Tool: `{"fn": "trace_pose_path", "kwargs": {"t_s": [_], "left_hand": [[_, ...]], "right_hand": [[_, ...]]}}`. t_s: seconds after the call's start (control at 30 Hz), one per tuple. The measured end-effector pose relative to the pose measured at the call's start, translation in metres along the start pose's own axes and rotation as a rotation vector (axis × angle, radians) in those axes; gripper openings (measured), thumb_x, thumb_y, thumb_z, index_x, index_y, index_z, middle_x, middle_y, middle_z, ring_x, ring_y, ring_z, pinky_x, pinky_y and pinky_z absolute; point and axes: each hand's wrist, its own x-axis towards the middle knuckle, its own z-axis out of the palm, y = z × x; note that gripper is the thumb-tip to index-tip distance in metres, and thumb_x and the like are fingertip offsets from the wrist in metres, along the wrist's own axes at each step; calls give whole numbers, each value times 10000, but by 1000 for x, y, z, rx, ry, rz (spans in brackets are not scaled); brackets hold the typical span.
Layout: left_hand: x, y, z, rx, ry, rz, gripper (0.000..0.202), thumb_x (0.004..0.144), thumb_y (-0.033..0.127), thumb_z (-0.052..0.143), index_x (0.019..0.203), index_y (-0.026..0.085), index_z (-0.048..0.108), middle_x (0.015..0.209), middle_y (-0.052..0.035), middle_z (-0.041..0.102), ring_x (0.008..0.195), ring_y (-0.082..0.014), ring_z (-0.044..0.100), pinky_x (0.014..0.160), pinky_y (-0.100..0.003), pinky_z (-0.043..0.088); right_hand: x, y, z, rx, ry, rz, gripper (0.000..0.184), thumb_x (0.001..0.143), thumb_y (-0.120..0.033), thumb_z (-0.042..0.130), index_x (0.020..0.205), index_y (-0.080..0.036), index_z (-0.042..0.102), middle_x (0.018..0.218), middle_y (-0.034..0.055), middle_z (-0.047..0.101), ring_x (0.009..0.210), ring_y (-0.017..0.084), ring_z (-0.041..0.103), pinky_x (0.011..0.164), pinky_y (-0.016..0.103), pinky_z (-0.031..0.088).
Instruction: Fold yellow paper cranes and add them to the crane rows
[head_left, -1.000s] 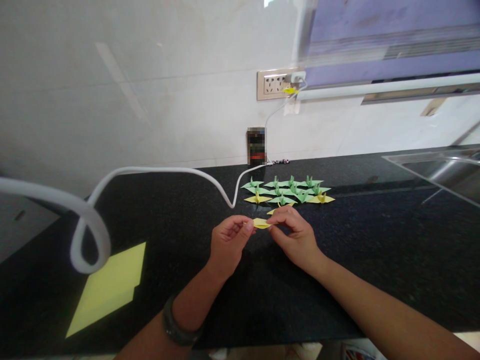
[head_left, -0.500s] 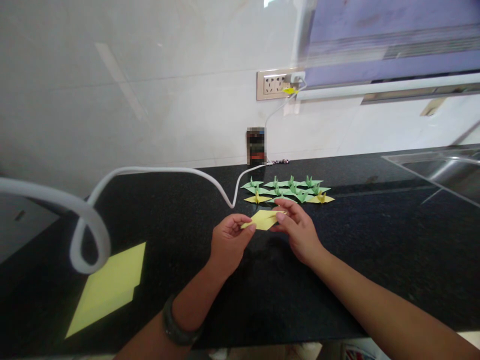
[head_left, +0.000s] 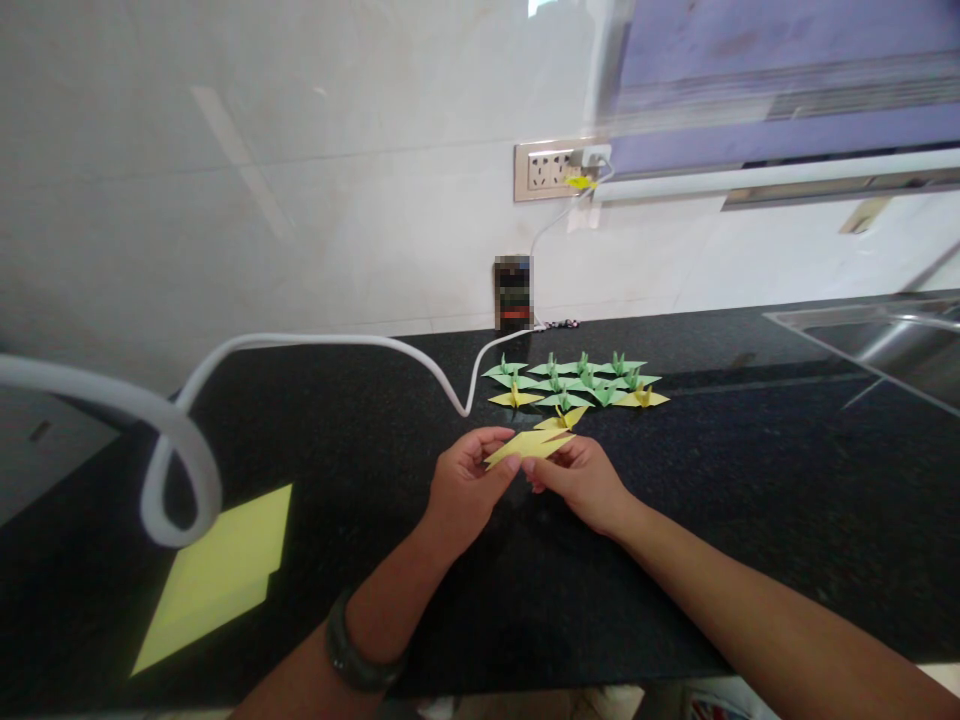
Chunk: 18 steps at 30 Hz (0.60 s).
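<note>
A folded piece of yellow paper (head_left: 531, 446), pointed at its ends and with a slit on its right side, is held above the counter. My left hand (head_left: 466, 485) pinches its left part between thumb and fingers. At the lower right edge, my right hand (head_left: 589, 482) grips it with the thumb on top and the fingers underneath. Just beyond the paper stands a yellow paper crane (head_left: 564, 418). Behind it are rows of green paper cranes (head_left: 555, 381), with a yellow crane (head_left: 515, 396) on the left and another yellow crane (head_left: 643, 397) on the right.
Yellow paper sheets (head_left: 225, 570) lie on the black counter (head_left: 360, 420) at the left. A thick white cable (head_left: 337, 340) loops across the left side. A blurred-out device (head_left: 514, 293) leans on the wall below a socket (head_left: 551, 170). At the right is a metal sink (head_left: 907, 340).
My right hand has shifted lower and closer to my left hand along the paper's edge. The slit in the folded paper shows wider, and the yellow crane behind it has come into view.
</note>
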Motion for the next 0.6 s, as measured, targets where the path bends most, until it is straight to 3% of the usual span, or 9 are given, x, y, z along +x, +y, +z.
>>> {"fn": "trace_pose_path", "kwargs": {"t_s": [0.2,0.43,0.6], "left_hand": [[-1,-1,-5,227,-39,-10,194,673,325,572,713,140,614,671,-30,610,624,-136,537,586,-232,410],[1,-4,-4,239,-8,8,193,700,330,538,672,144,581,599,9,550,572,-99,480,548,-201,369],[0,-3,-2,254,-10,-4,202,725,339,502,738,151,573,596,14,542,541,-94,468,507,-194,345]], "right_hand": [[-1,3,-1,-149,-61,-15,211,703,-335,560,634,-135,564,533,-13,510,474,82,435,459,205,367],[-2,2,0,-153,2,-41,239,745,-350,511,608,-155,517,551,-9,523,476,89,466,483,215,391],[-3,2,0,-183,15,-52,245,735,-331,527,573,-147,519,509,-17,505,468,87,457,475,209,377]]}}
